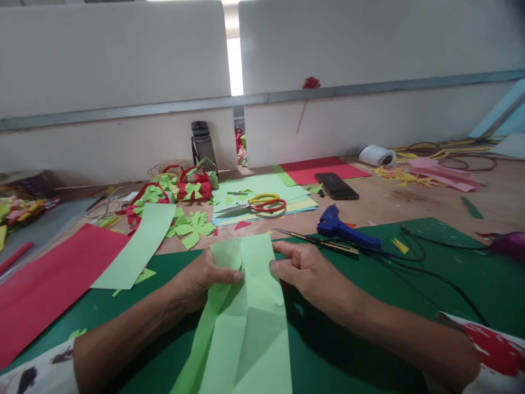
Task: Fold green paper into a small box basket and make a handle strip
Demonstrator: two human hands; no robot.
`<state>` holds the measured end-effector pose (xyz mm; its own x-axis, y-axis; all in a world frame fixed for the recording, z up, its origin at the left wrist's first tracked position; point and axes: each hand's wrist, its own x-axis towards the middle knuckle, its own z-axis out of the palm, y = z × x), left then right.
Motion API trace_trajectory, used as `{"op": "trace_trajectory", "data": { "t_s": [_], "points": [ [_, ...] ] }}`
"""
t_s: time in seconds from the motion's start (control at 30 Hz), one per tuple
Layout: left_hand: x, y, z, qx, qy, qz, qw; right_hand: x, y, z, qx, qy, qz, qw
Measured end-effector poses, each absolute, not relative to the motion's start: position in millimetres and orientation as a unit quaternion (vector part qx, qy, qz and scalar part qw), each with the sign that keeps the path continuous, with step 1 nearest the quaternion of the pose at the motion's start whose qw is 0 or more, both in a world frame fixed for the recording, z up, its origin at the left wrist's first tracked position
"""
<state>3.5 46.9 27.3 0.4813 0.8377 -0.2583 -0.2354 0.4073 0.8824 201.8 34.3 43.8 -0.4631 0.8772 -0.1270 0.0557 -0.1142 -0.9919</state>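
Note:
A creased sheet of light green paper [262, 323] stands folded between my hands, above the green cutting mat [156, 317]. My left hand [209, 276] grips its upper left side, thumb lying across the front and the other fingers hidden behind. At the upper right edge, my right hand [299, 268] pinches the paper between thumb and forefinger. Just beyond that hand lies a utility knife [324, 242] with its blade out, beside a blue glue gun [342, 230]. Scissors [260, 204] with yellow and orange handles rest on stacked paper [229, 189] farther back.
Red paper [61, 279] and a pale green strip [141, 246] lie at left. Behind them are green cutouts [194, 227] and small red paper baskets [194, 186]. A phone [337, 186], a bottle [203, 145] and a white spool [376, 155] stand farther back. Black cables [443, 273] cross the mat at right.

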Motion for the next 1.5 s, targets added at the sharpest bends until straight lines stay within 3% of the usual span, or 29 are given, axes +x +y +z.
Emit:
{"op": "trace_trajectory", "data": {
  "t_s": [0.13,0.53,1.0,1.5],
  "points": [
    [3.9,47.4,27.0,0.415,0.366,0.353,0.755,199.3,33.1,46.1,-0.370,-0.567,0.659,0.328],
    [4.2,44.3,27.3,0.449,0.345,0.347,0.748,201.3,32.5,45.1,-0.446,-0.635,0.553,0.304],
    [11.3,38.6,26.4,0.435,0.432,0.389,0.688,192.5,35.6,37.2,-0.403,-0.596,0.623,0.308],
    [9.8,42.5,47.0,0.403,0.558,0.396,0.607,203.4,47.2,35.0,-0.418,-0.668,0.581,0.204]
  ]
}}
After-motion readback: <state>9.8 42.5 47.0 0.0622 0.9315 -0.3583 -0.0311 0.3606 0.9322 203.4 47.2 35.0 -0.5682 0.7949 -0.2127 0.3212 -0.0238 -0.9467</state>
